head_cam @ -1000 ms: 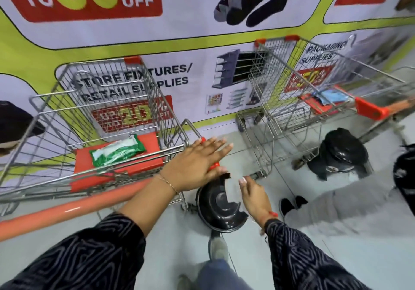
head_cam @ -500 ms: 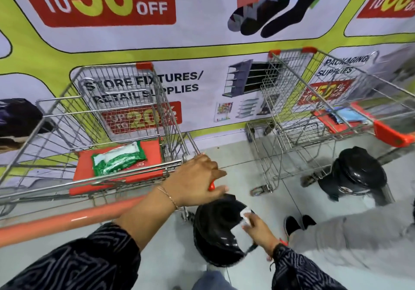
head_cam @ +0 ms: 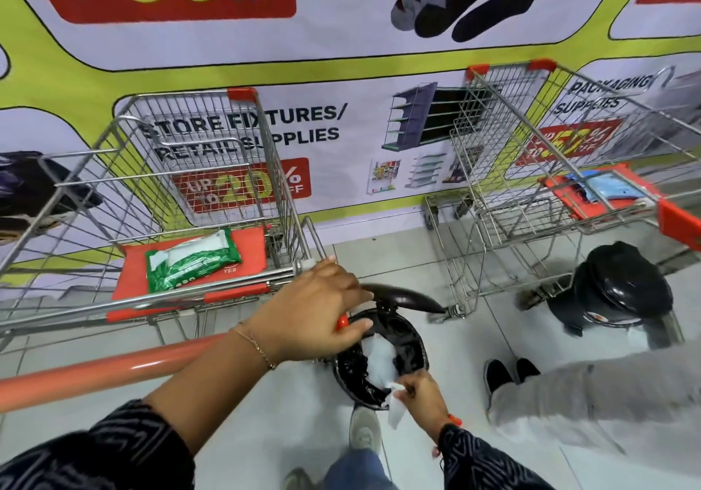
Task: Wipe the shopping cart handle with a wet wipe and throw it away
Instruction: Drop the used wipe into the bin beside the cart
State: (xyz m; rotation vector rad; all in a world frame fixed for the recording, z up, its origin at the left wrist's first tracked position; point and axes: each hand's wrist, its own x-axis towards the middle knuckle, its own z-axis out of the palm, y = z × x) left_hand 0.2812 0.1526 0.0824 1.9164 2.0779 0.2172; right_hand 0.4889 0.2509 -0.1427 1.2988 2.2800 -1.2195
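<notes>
My left hand [head_cam: 316,317] is wrapped around the right end of the orange cart handle [head_cam: 125,366]. Just below it stands a black pedal bin [head_cam: 407,345] with its lid [head_cam: 402,295] raised; white waste shows inside against the black liner. My right hand [head_cam: 421,395] pinches a crumpled white wet wipe [head_cam: 395,408] at the near rim of the bin. My shoe [head_cam: 364,429] rests at the bin's foot. A green pack of wet wipes [head_cam: 191,260] lies on the orange child seat [head_cam: 250,247] of the wire cart.
A second wire cart [head_cam: 531,171] stands to the right, with a blue pack [head_cam: 607,186] on its seat. Beside it sits another black bin [head_cam: 622,292], lid down. Another person's grey trouser leg [head_cam: 591,391] and black shoes [head_cam: 510,372] are at the right. A printed wall banner is behind.
The bin lid has swung up and the bin's inside now shows. My right hand has dropped lower with the wipe to the bin's near rim. My left hand closed on the handle end.
</notes>
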